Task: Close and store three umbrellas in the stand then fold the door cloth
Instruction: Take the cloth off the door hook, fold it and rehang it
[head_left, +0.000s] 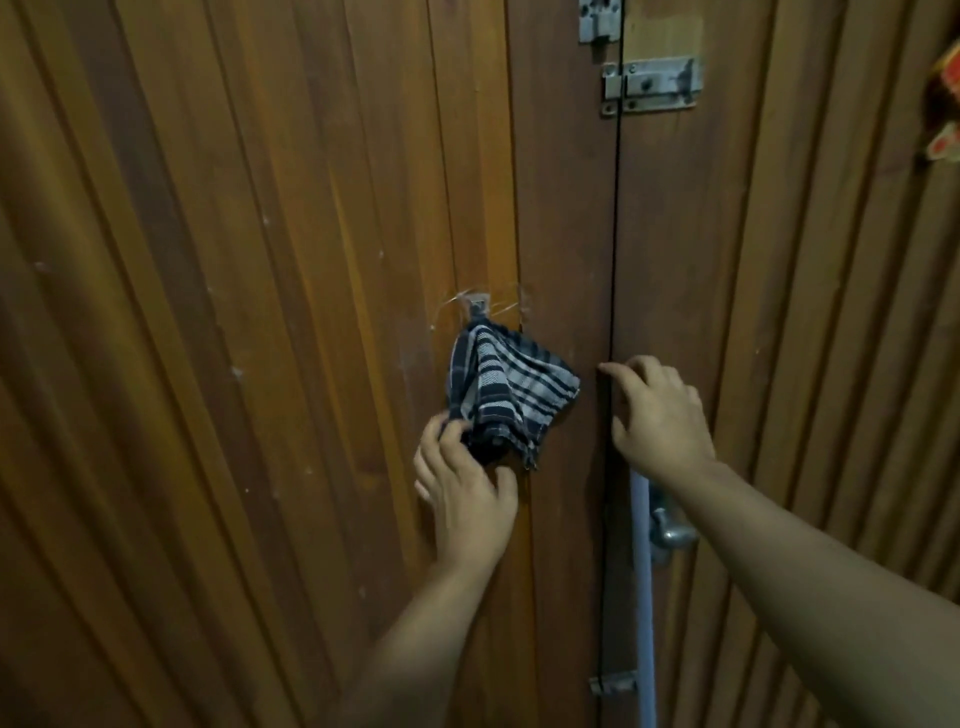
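A dark blue and white checked cloth (506, 387) hangs bunched from a small clear hook (477, 304) stuck on the left leaf of a wooden double door (260, 312). My left hand (467, 486) grips the cloth's lower end, with its fingers curled into the fabric. Just right of the cloth, my right hand (657, 415) has relaxed fingers and its fingertips touch the door near the centre seam. No umbrella or stand is in view.
Two metal slide bolts (652, 85) sit at the top of the centre seam, and a small latch (613, 683) lies low on it. A metal door knob (670, 530) and a pale vertical rod (644, 597) are under my right forearm. A red-and-yellow ornament (946, 104) hangs at the right edge.
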